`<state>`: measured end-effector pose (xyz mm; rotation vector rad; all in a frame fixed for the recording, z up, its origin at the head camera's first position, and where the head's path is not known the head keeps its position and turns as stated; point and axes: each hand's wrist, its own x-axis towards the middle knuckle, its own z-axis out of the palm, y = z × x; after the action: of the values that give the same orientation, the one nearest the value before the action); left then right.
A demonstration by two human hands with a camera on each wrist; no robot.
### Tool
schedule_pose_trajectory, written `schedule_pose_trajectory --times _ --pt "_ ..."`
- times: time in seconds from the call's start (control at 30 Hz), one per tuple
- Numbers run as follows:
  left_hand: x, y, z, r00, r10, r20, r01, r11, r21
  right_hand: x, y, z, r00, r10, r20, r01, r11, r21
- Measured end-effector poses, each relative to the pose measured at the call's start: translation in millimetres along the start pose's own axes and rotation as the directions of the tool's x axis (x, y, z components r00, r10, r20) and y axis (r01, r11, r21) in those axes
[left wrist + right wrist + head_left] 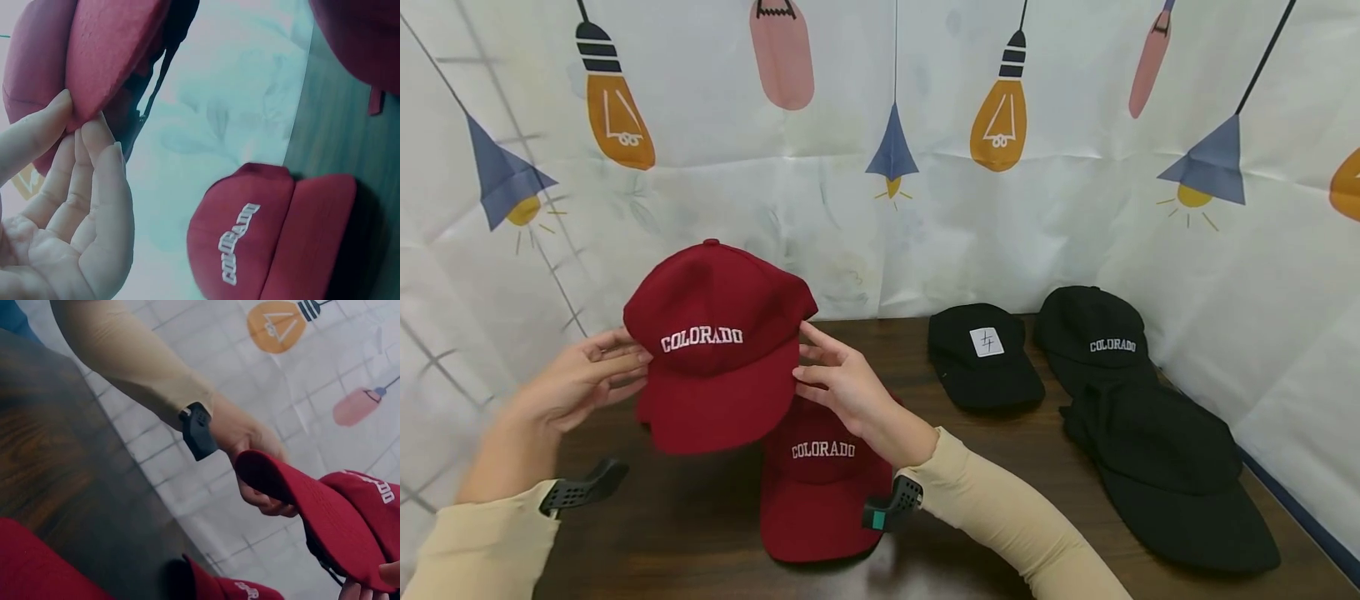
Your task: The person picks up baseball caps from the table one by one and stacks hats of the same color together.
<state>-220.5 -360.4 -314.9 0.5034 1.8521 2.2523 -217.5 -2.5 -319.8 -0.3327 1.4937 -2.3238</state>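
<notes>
A red baseball cap (718, 350) with white COLORADO lettering is held up over the table, brim facing down. My left hand (598, 375) pinches its left edge; the left wrist view shows thumb and fingers (81, 181) gripping the brim corner. At the opposite edge, my right hand (850, 383) grips the cap, with thumb and fingertips (390, 574) around the brim in the right wrist view. Another red COLORADO cap (823, 492) lies below on the table, partly hidden by my right hand and the raised cap.
Several black caps sit to the right: one with a white label (977, 358), one lettered COLORADO (1093, 333) and a nearer one (1172, 475). Part of another red cap (365, 44) shows in the left wrist view. A printed curtain (850, 225) backs the dark wooden table (647, 533).
</notes>
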Motion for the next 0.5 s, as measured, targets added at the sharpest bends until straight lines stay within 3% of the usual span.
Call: schedule_pose_trajectory --times 0.13,0.37,0.5 --pt "5.8 -1.9 9.5 1.000 -0.009 -0.021 0.009 1.000 -0.001 -0.9 -5 -9 1.000 -0.004 0.003 0.004 1.000 -0.014" --pt "16.1 -8.9 26.7 1.000 -0.014 0.003 0.015 0.993 -0.115 -4.6 -10 -28 1.000 -0.022 -0.004 0.022 0.998 -0.052" --pt "22.4 -11.3 36.5 1.000 -0.020 -0.009 0.019 0.992 -0.128 -5.7 -12 -37 0.999 -0.027 -0.022 0.025 0.998 -0.061"
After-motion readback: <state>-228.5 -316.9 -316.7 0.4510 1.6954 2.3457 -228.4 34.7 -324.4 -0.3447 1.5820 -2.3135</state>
